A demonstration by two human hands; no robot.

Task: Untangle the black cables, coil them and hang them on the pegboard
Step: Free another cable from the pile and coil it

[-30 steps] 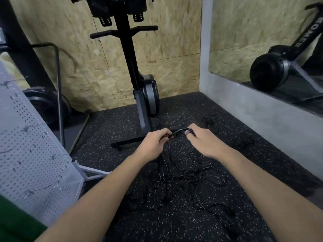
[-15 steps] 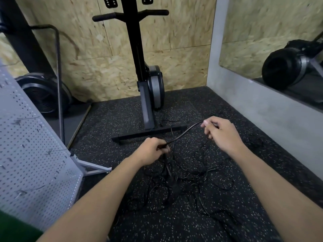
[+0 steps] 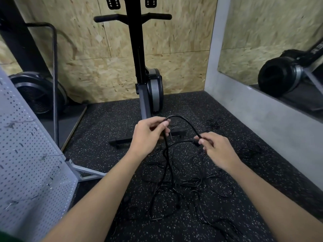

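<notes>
A tangle of thin black cables [image 3: 176,187] lies on the speckled black floor in front of me. One thicker black cable [image 3: 185,120] arches in the air between my hands. My left hand [image 3: 148,135] pinches that cable near the top of the arch, and strands hang from it down into the tangle. My right hand [image 3: 215,148] pinches the arch's other end, lower and to the right. The white pegboard [image 3: 26,163] leans at the left with several wire hooks on it.
An upright black rowing machine [image 3: 139,70] stands ahead, its foot bar [image 3: 122,141] just beyond my hands. A fan wheel [image 3: 37,94] and a black metal frame [image 3: 55,81] sit at the back left. A grey wall with a mirror [image 3: 262,109] runs along the right.
My left hand has risen and my right hand has dropped and come nearer to me, so the straight stretch of cable between them now bends into an arch. The camera has tilted slightly.
</notes>
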